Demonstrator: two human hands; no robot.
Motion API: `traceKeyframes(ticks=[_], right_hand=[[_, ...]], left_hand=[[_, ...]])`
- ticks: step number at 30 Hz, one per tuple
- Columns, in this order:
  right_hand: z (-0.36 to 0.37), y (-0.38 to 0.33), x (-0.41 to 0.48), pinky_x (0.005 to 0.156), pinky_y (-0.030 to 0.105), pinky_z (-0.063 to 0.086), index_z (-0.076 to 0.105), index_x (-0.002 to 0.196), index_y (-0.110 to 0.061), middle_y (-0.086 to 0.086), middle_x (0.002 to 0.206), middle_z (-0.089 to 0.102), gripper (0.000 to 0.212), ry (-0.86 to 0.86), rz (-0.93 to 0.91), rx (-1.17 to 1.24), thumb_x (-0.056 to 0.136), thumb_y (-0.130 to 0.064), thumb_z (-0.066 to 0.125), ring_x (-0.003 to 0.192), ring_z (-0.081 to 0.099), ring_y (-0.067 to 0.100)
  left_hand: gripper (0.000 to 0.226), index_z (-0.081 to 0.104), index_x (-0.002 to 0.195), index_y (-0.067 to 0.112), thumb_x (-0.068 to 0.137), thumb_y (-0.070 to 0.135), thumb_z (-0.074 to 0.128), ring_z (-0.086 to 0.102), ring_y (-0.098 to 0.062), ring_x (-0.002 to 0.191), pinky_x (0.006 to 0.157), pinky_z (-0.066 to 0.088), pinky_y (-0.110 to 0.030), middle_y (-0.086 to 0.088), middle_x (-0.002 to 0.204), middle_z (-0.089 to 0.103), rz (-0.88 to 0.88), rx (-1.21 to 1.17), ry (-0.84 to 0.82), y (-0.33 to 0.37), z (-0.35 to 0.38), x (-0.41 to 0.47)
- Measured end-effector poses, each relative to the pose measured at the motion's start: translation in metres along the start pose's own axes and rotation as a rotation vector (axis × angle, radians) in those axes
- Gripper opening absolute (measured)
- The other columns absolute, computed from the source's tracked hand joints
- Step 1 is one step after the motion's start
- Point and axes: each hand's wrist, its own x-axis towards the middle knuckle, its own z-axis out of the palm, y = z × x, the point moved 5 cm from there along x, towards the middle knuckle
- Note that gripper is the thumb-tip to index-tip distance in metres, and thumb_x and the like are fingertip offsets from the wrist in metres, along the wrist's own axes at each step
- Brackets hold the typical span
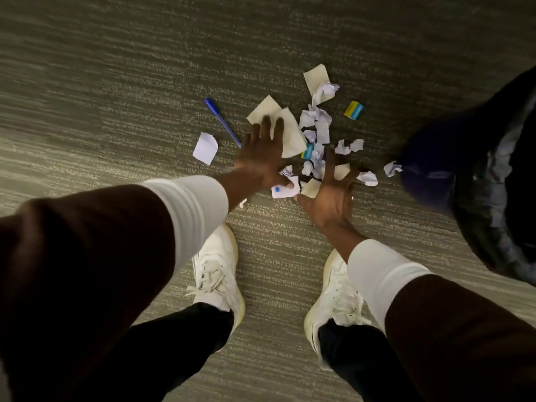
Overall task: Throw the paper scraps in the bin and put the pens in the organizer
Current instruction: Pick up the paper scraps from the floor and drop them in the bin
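Note:
Several white and cream paper scraps [317, 123] lie heaped on the carpet ahead of my feet. A blue pen [222, 121] lies slanted just left of the heap. My left hand [265, 153] is spread flat, fingers over a cream sheet [287, 132], thumb touching a white scrap with a blue mark [282, 191]. My right hand [329, 192] is spread with fingers among the scraps at the heap's near edge. Neither hand grips anything. A loose white scrap [205, 147] lies apart to the left.
A small yellow and blue packet [353, 110] lies right of the heap. A dark bin with a bag liner [475, 181] stands at the right edge. My two white shoes [217, 268] stand on the striped grey carpet [116, 82] below the heap.

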Motion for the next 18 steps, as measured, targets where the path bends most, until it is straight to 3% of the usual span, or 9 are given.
traceKeyframes(ticks=[5, 7, 11, 14, 18], right_hand=[[-0.009, -0.022, 0.025, 0.083, 0.049, 0.063, -0.006, 0.167, -0.04, 0.045, 0.165, -0.008, 0.125, 0.007, -0.149, -0.156, 0.082, -0.043, 0.086, 0.127, 0.061, 0.054], [-0.009, -0.027, 0.036, 0.088, 0.052, 0.06, -0.003, 0.165, -0.047, 0.037, 0.168, -0.011, 0.124, -0.01, -0.179, -0.153, 0.081, -0.039, 0.088, 0.133, 0.056, 0.051], [-0.008, -0.028, 0.054, 0.107, 0.047, 0.053, 0.014, 0.162, -0.046, 0.028, 0.169, -0.007, 0.112, -0.01, -0.199, -0.206, 0.08, -0.034, 0.089, 0.148, 0.035, 0.05], [-0.01, -0.024, 0.057, 0.109, 0.044, 0.051, 0.029, 0.157, -0.042, 0.021, 0.168, 0.005, 0.094, -0.002, -0.181, -0.177, 0.084, -0.025, 0.086, 0.144, 0.044, 0.044], [-0.018, -0.017, 0.059, 0.109, 0.046, 0.052, 0.044, 0.149, -0.03, 0.017, 0.168, 0.015, 0.073, 0.019, -0.18, -0.146, 0.089, -0.011, 0.079, 0.139, 0.051, 0.043]], left_hand=[[0.152, 0.009, 0.167, 0.002, 0.058, 0.064, 0.094, 0.012, -0.051, 0.162, 0.13, 0.021, -0.059, -0.032, 0.174, 0.006, 0.151, 0.203, 0.059, 0.01, 0.032, -0.023], [0.139, 0.014, 0.166, 0.001, 0.066, 0.054, 0.094, 0.023, -0.052, 0.159, 0.127, 0.031, -0.058, -0.035, 0.171, 0.015, 0.193, 0.293, 0.076, 0.016, 0.038, -0.029], [0.084, 0.031, 0.158, 0.001, 0.09, 0.019, 0.076, 0.039, -0.05, 0.148, 0.113, 0.046, -0.055, -0.034, 0.164, 0.03, 0.203, 0.311, 0.128, 0.025, 0.035, -0.03], [0.052, 0.043, 0.148, -0.001, 0.098, 0.007, 0.055, 0.046, -0.046, 0.139, 0.102, 0.053, -0.05, -0.03, 0.153, 0.041, 0.244, 0.282, 0.133, 0.028, 0.032, -0.03], [0.043, 0.052, 0.144, 0.003, 0.1, 0.002, 0.048, 0.051, -0.038, 0.133, 0.094, 0.056, -0.044, -0.023, 0.151, 0.043, 0.269, 0.275, 0.122, 0.028, 0.024, -0.027]])
